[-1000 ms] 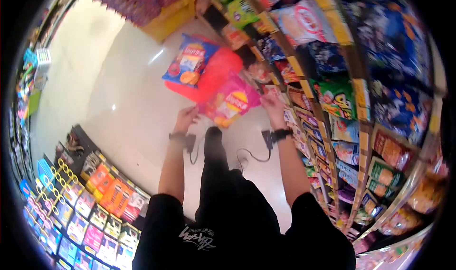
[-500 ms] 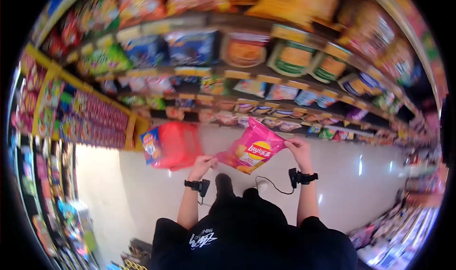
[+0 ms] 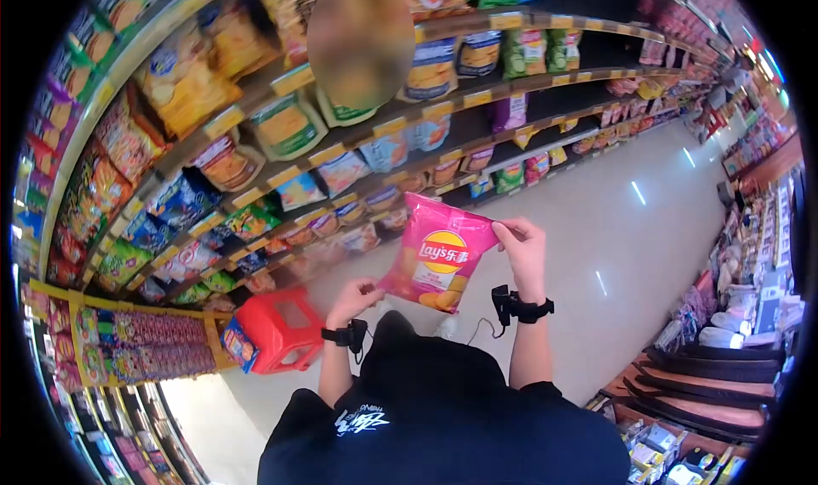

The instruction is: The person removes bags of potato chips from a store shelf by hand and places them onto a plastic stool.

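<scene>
A pink bag of Lay's potato chips (image 3: 440,255) hangs in front of me, held between both hands with its printed face toward me. My right hand (image 3: 521,251) pinches its upper right corner. At the lower left corner, my left hand (image 3: 356,300) grips the edge with fingers closed. Each wrist wears a black strap with a small device and a cable. The bag is tilted slightly and looks puffed up.
Curved shelves (image 3: 477,97) full of snack bags rise ahead. A red plastic stool (image 3: 277,327) stands on the floor at left, a blue chip bag (image 3: 239,346) against its side. Hanging packets (image 3: 153,340) are farther left. Shelves of goods (image 3: 707,383) line the right.
My view has turned to the right, so the shelves slant and the stool sits lower and farther left. Both hands still hold the pink bag, which now looks more upright.
</scene>
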`<state>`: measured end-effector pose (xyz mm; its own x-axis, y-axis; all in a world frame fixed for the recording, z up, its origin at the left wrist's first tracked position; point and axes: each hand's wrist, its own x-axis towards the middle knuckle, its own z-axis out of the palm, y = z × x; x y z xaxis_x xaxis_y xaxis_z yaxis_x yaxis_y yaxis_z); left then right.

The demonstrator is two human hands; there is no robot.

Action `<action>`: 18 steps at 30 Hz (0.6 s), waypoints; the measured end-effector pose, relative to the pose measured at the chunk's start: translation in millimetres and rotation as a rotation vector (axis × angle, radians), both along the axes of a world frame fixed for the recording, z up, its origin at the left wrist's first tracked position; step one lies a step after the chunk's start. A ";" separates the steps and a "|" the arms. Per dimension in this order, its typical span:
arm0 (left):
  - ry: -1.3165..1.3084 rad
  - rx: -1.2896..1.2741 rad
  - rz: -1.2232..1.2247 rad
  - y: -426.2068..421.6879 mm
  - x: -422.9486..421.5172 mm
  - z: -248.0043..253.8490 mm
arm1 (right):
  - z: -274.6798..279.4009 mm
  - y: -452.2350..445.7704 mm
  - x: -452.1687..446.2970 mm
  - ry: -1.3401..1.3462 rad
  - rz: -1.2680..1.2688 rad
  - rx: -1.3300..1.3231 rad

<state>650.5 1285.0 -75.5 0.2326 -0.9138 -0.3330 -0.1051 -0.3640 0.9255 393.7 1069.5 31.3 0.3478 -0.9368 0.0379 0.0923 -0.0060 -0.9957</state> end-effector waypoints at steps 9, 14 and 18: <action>-0.185 -0.004 -0.200 -130.4 -14.9 20.1 | 28.1 -80.6 -40.4 0.013 -0.154 -0.084; -0.268 -0.217 -0.312 -236.0 -31.9 30.0 | 71.1 -146.5 -61.4 0.030 -0.260 -0.216; -0.392 -0.438 -0.342 -299.8 -63.0 67.9 | 107.3 -197.1 -83.7 0.091 -0.333 -0.331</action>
